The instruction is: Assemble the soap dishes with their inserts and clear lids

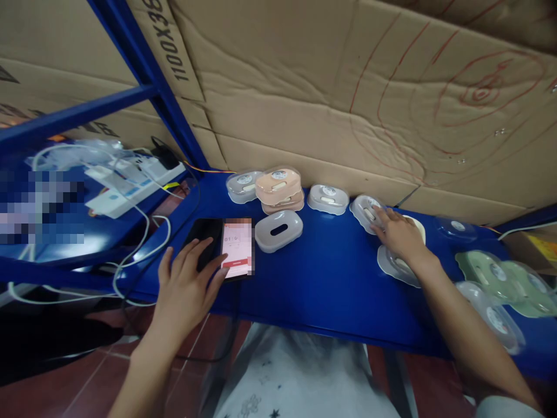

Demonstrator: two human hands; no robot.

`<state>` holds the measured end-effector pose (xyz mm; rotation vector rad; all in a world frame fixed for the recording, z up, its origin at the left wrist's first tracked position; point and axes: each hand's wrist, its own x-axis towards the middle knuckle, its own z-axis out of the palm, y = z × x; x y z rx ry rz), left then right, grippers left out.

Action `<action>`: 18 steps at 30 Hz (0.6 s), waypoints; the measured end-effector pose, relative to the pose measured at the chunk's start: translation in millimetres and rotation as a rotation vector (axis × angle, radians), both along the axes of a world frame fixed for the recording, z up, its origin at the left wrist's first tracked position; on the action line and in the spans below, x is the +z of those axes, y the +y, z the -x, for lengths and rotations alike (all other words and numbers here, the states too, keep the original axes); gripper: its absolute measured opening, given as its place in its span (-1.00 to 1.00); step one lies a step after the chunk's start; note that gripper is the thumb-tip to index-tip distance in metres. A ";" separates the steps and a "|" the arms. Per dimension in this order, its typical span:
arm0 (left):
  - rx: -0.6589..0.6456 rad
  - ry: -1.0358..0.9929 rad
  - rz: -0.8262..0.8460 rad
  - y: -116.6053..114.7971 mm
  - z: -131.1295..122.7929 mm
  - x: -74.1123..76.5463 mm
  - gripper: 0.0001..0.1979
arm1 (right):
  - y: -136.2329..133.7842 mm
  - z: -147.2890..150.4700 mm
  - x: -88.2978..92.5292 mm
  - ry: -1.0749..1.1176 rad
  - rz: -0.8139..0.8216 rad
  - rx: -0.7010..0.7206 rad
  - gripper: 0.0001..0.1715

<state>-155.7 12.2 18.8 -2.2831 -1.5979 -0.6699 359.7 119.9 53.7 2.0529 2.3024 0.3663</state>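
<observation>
My left hand (pixel 185 284) lies flat and open on the blue shelf (pixel 322 290), fingers spread over a dark phone (pixel 204 239), next to a second phone with a lit pink screen (pixel 237 247). My right hand (pixel 398 232) reaches across the shelf, fingers stretched onto a clear plastic box (pixel 364 210) and resting over a white box (pixel 394 264). A grey lidded box with a slot (pixel 278 230) stands between the two hands.
Behind stand a clear box (pixel 242 186), stacked peach boxes (pixel 279 188) and another clear box (pixel 328 199) along a cardboard wall. Green and clear boxes (pixel 500 273) fill the right end. A power strip with white cables (pixel 130 180) sits left, behind a blue frame post.
</observation>
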 end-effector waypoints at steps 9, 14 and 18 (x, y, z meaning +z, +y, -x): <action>-0.283 0.019 -0.027 47.0 -56.6 34.6 -0.71 | 17.7 -27.6 8.9 0.154 0.049 0.103 -0.27; -0.376 0.293 0.228 89.7 -107.2 50.9 -0.68 | 18.7 -19.8 6.8 0.255 0.039 0.146 -0.22; -0.568 0.393 0.341 103.2 -135.4 55.0 -0.65 | -2.4 -38.2 20.5 0.299 0.025 0.007 -0.34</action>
